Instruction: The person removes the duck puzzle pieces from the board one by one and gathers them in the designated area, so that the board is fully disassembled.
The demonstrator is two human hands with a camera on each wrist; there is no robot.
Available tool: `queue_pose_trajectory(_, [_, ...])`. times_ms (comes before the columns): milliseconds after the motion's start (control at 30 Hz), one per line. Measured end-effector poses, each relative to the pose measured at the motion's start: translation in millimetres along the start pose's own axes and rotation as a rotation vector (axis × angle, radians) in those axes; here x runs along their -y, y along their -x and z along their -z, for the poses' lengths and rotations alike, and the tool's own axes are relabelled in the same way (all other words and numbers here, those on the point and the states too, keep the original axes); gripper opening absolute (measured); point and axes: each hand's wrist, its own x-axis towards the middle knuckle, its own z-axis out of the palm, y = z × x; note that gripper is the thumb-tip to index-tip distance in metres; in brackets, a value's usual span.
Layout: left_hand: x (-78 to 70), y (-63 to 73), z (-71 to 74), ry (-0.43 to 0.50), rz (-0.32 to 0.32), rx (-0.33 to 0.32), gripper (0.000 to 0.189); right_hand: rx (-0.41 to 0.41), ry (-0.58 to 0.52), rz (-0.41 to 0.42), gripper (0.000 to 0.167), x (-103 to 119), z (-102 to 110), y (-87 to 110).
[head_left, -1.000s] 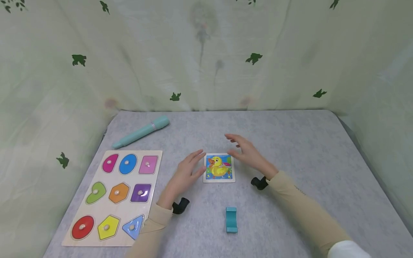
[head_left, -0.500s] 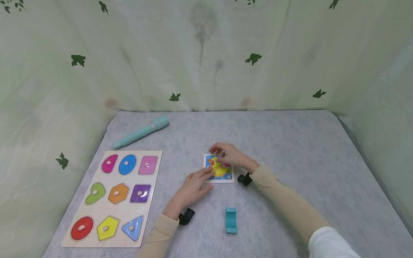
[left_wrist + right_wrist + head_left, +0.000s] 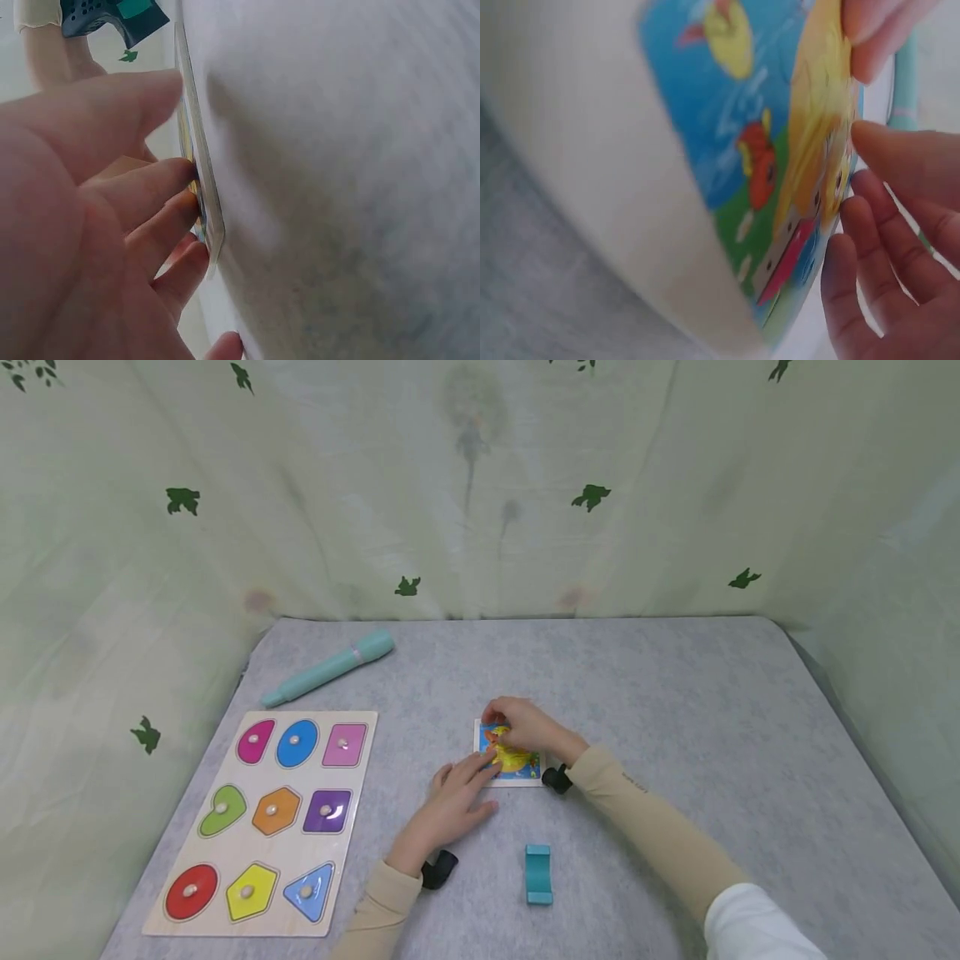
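Note:
A small square duck puzzle (image 3: 527,768) with a pale border lies flat on the table near its middle. The straight fingers of my left hand (image 3: 448,806) rest on the puzzle's lower left part, the thumb held off to the side. Over the upper left part, my right hand (image 3: 531,727) has its fingers bent down and its thumb on the picture, gripping at the puzzle; its palm covers much of the duck. Up close in the right wrist view, thumb and fingertips meet the face of the puzzle (image 3: 705,127), spread somewhat apart.
On the left lies a wooden shape board (image 3: 288,852) with several coloured knobbed pieces. Beyond it is a long turquoise pen-like object (image 3: 322,675). A small teal curved block (image 3: 537,875) sits nearer me, below the puzzle. A leaf-patterned curtain (image 3: 480,485) closes off the back.
Both hands have come in from beside the puzzle and onto it. My right hand moved left over the top part and bent its fingers; my left moved right onto the lower left part.

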Motion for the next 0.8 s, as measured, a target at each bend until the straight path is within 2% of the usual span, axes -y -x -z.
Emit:
queue_pose_trajectory(133, [-1.1,0.0,-0.6,-0.006,0.009,0.007,0.054,-0.023,0.118,0.023,0.02,9.0,-4.3,1.8])
queue_pose_trajectory(267, [-1.9,-0.2,-0.8,-0.004,0.023,0.016,0.054,-0.051,0.171,0.028,0.015,17.2,-6.1,3.9])
queue_pose_trajectory(467, [-3.7,-1.0,0.3,0.022,0.039,0.029,0.053,-0.071,0.074,0.011,0.027,14.4,-5.8,3.1])
queue_pose_trajectory(567, [-4.5,-1.7,0.4,0.019,0.046,0.039,0.053,-0.056,0.012,0.008,0.035,9.0,-5.6,1.4])
queue_pose_trajectory(800, [-5.5,-3.5,-0.6,0.024,0.064,0.042,0.052,-0.011,-0.038,0.016,0.041,-1.8,-7.0,-2.2])
